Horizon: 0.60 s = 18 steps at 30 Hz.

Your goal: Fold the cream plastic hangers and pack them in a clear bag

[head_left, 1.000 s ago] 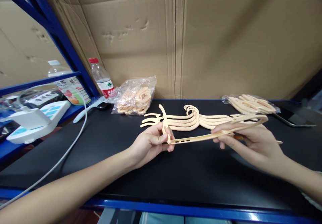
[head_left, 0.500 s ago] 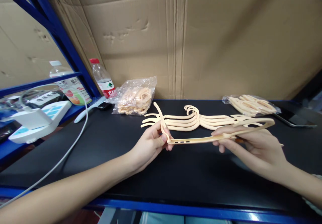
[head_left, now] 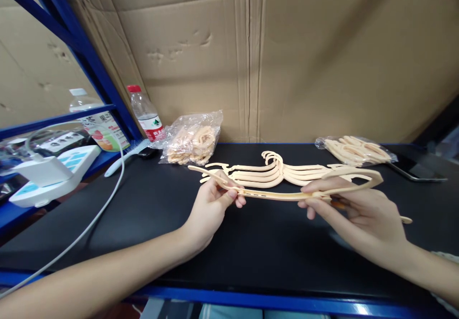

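Between both hands, above the black table, is a beige folding clothes hanger (head_left: 274,195) with small slots along its bar. My left hand (head_left: 211,204) pinches it at a joint, where a slim arm points out to the left. My right hand (head_left: 362,209) is closed around its other end, and a curved loop rises above those fingers. The right palm hides part of the hanger, and a small orange-brown bit shows beneath the fingers. Just behind the hands, several matching hangers (head_left: 256,175) lie nested on the table with their hooks together.
A clear bag of beige hanger parts (head_left: 193,139) lies at the back left, another bag (head_left: 355,150) at the back right beside a dark tablet (head_left: 418,170). On the left are a red-capped bottle (head_left: 145,113), a pale-blue brush (head_left: 125,158), a power strip (head_left: 57,175) and a white cable (head_left: 103,209).
The slim arm at my left hand has swung from nearly upright down to the left, closer in line with the bar. The bar has tilted and risen slightly. Both hands keep their hold.
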Each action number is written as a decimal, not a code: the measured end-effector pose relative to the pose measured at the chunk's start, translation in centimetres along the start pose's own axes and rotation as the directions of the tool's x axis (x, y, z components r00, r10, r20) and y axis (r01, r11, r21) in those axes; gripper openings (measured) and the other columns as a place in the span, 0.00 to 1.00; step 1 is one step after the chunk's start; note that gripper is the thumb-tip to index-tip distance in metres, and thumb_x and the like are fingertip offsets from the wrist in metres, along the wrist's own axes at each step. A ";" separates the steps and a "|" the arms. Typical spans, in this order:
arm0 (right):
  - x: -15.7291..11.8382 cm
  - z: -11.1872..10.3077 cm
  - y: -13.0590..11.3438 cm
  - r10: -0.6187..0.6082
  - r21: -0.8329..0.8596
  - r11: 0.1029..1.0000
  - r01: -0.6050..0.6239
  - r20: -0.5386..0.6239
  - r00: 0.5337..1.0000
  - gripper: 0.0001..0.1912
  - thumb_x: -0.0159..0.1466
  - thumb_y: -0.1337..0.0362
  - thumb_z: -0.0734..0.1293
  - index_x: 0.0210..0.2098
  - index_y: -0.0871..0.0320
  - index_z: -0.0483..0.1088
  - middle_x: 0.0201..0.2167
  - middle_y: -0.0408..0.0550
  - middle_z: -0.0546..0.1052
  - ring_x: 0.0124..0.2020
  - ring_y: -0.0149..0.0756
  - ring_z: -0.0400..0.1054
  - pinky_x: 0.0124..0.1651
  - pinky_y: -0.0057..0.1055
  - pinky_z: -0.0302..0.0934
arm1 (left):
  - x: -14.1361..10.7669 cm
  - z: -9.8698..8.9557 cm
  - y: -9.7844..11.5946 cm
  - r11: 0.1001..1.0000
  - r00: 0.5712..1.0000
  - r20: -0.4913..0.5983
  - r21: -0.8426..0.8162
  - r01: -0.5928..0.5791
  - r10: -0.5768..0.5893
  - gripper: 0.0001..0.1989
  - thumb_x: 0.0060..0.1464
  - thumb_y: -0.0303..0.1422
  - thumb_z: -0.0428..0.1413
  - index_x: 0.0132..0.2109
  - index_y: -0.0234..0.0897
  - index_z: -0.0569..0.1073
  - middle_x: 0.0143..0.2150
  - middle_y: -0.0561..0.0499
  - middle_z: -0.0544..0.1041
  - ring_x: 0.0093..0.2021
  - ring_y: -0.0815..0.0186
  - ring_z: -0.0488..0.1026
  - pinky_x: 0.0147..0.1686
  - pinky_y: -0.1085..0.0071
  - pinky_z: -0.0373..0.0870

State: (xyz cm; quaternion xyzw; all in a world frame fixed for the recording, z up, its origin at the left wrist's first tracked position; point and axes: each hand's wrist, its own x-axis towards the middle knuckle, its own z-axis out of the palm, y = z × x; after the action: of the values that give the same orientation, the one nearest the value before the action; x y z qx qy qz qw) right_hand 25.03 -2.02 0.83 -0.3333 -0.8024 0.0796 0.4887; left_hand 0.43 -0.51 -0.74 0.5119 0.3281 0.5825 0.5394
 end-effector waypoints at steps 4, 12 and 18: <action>0.0 0.1 0.3 0.148 0.073 0.987 -0.146 -0.025 0.989 0.07 0.65 0.61 0.66 0.31 0.54 0.73 0.31 0.47 0.79 0.30 0.37 0.75 0.31 0.30 0.71 | 0.0 0.0 0.1 0.997 0.997 0.013 0.010 0.077 -0.077 0.10 0.48 0.29 0.65 0.31 0.32 0.70 0.29 0.52 0.74 0.28 0.70 0.73 0.30 0.76 0.71; 1.5 -0.3 2.2 0.343 0.145 0.932 -0.331 -0.071 0.936 0.11 0.62 0.54 0.68 0.34 0.56 0.70 0.32 0.46 0.76 0.29 0.35 0.73 0.28 0.26 0.67 | -1.0 0.7 0.6 0.909 0.895 0.164 0.098 0.404 -0.416 0.12 0.49 0.31 0.63 0.33 0.33 0.66 0.30 0.50 0.76 0.25 0.69 0.75 0.26 0.75 0.73; 1.6 0.0 4.1 0.407 0.171 0.890 -0.423 0.119 0.906 0.15 0.61 0.50 0.68 0.33 0.57 0.71 0.30 0.46 0.77 0.34 0.39 0.72 0.36 0.31 0.67 | -2.6 1.0 1.2 0.789 0.841 0.520 0.576 -0.216 -0.150 0.04 0.57 0.25 0.52 0.36 0.34 0.72 0.36 0.44 0.76 0.38 0.60 0.75 0.40 0.63 0.74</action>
State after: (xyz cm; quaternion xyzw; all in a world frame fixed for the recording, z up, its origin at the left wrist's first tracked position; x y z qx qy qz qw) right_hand 26.38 2.10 0.13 -0.4446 -0.7200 0.2728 0.4577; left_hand 0.70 -3.46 0.04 0.8073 0.3239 0.2852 0.4025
